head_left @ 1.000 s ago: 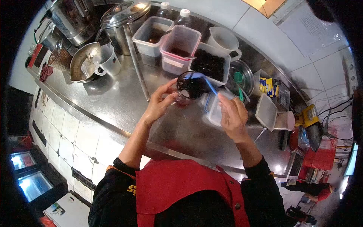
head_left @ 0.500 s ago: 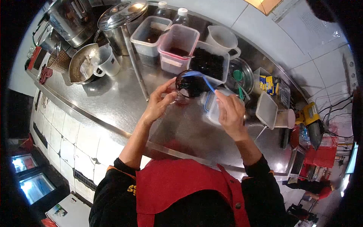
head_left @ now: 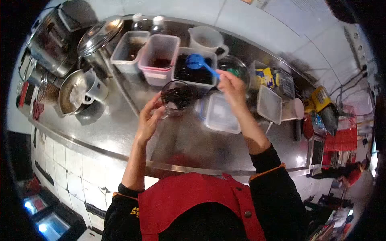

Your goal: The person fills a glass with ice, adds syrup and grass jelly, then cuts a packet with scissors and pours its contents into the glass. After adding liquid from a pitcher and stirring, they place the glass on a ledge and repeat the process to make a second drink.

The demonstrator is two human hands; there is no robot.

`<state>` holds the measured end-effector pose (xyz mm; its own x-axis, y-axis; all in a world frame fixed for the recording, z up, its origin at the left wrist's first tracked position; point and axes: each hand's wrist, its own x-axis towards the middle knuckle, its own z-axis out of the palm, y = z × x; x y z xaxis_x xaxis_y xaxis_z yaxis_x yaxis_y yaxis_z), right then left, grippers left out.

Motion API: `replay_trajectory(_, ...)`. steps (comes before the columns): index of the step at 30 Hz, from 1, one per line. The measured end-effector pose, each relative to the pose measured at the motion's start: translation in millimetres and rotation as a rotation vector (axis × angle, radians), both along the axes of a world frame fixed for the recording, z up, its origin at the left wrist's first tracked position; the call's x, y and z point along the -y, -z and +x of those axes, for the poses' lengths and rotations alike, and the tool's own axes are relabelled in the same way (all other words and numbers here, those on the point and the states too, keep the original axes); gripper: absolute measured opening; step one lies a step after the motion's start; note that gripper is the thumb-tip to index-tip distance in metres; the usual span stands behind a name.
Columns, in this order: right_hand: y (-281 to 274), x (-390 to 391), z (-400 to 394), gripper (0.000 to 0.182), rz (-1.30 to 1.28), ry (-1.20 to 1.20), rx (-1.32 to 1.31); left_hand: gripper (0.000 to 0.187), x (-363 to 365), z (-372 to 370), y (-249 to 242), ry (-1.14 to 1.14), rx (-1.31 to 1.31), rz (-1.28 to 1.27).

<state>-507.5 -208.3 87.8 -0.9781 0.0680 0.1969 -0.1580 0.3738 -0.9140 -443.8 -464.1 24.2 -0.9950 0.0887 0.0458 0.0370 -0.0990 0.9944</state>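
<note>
My left hand (head_left: 148, 122) is closed around the side of a clear cup (head_left: 176, 100) that has dark pieces inside. In my right hand (head_left: 233, 86) is the handle of a blue slotted spoon (head_left: 196, 61). Its head is over a clear tub of dark, glossy pieces (head_left: 185, 74), just beyond the cup. Beneath my right forearm lies a clear plastic lid with a blue edge (head_left: 223, 114).
Left of the dark tub stand a pink-rimmed container (head_left: 159, 52) and another clear container (head_left: 130, 52). A measuring jug (head_left: 206, 39) is behind. A metal pan (head_left: 70, 98) and a white jug (head_left: 95, 90) occupy the left side. Yellow packets (head_left: 265, 77) sit to the right.
The blue spoon has moved from over the cup to over the tub of dark pieces. My left hand still holds the cup, and the whole view has shifted.
</note>
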Motion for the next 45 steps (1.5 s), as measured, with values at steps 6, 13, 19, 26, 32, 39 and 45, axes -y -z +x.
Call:
replay_trajectory(6,-3,-29,-33,0.019,0.633,0.164,-0.622,0.045,-4,5,-1,-0.032,-0.015,-0.004)
replay_trajectory(13,19,-210,-115,0.019,1.320,0.289,-0.061,0.044,1,14,-13,-0.071,0.032,-0.090)
replay_trajectory(19,63,-223,-112,0.046,1.401,0.214,-0.056,0.044,1,22,-13,-0.167,0.023,-0.194)
replay_trajectory(26,60,-254,-165,0.041,1.373,0.053,0.257,0.042,-4,34,-34,-0.461,-0.130,-0.210)
replay_trajectory(32,-40,-205,-81,0.030,0.898,0.247,-0.109,0.028,-33,61,-83,-0.179,-0.317,-0.052)
replay_trajectory(39,-30,-107,75,0.018,-0.112,-0.168,0.032,0.054,-136,61,-63,0.353,0.303,0.446)
replay_trajectory(45,29,-114,113,0.023,-0.375,0.012,0.184,0.033,-147,65,-35,0.374,0.624,0.684)
